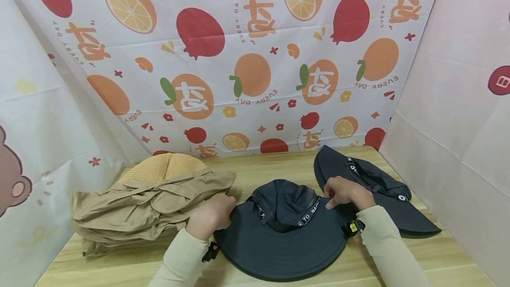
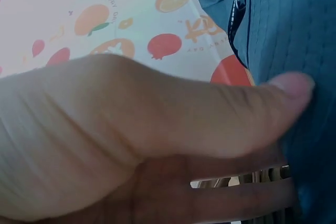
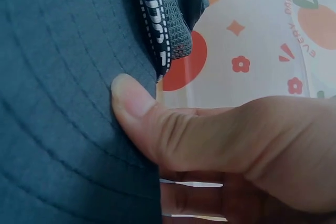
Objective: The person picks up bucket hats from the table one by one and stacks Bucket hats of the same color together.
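Observation:
A dark navy bucket hat (image 1: 279, 251) with a wide stitched brim and a lettered band lies in the middle, crown up. My left hand (image 1: 213, 216) grips its brim at the left edge, and in the left wrist view the thumb (image 2: 283, 90) lies on top of the brim. On the opposite side my right hand (image 1: 346, 191) pinches the brim, with the thumb (image 3: 134, 100) on the upper face and the other fingers beneath. The brim hides the tips of those fingers.
Beside my left hand lies a pile of khaki fabric hats (image 1: 151, 207), a tan ribbed crown (image 1: 167, 167) behind it. A second dark hat (image 1: 378, 185) lies folded at the right. Printed cloth (image 1: 255, 74) hangs behind the wooden table (image 1: 271, 167).

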### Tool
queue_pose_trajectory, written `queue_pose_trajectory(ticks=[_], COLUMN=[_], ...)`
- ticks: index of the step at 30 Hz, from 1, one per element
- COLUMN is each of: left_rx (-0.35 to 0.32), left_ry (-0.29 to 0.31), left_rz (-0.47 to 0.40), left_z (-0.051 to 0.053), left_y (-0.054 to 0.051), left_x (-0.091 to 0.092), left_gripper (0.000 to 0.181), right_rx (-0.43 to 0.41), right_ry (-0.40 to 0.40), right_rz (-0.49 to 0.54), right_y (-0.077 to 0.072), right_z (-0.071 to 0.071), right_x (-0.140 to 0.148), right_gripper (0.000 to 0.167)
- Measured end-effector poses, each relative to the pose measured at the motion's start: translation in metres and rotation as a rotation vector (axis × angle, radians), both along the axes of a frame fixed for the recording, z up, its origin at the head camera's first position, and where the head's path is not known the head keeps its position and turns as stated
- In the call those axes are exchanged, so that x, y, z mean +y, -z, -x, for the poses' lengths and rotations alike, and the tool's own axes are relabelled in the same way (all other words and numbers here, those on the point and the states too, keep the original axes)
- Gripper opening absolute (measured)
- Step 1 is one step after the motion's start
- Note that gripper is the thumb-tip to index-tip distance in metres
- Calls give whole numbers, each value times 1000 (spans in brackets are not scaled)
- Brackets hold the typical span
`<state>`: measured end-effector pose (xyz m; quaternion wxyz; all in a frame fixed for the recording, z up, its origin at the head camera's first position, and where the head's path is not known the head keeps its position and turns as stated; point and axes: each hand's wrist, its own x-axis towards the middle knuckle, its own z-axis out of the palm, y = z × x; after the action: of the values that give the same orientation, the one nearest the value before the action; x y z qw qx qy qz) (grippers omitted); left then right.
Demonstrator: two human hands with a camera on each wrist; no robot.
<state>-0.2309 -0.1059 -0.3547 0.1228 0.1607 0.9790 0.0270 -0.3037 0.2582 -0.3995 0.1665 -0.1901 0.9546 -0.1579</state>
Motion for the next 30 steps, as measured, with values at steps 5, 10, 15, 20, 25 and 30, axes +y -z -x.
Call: queue_pose_trajectory(ticks=[5, 10, 15, 20, 25, 30], left_rx=[-21, -57, -90, -97, -65, -60], left_ry=[-20, -42, -65, -66, -24, 44], left_rz=[20, 5, 28, 12, -24, -111], left_z=[1, 1, 3, 4, 4, 2], left_y=[1, 4, 7, 8, 4, -6], left_x=[4, 7, 9, 7, 3, -1], left_gripper=[12, 15, 20, 18, 17, 41], right_rx=[39, 52, 67, 81, 81, 24], right_ry=[-13, 9, 22, 18, 18, 111], right_rz=[10, 14, 32, 51, 89, 55], right_y=[1, 2, 5, 5, -8, -33], right_z=[2, 1, 1, 2, 2, -8], right_x=[-2, -8, -14, -15, 4, 45], right_gripper=[18, 15, 12, 12, 18, 43])
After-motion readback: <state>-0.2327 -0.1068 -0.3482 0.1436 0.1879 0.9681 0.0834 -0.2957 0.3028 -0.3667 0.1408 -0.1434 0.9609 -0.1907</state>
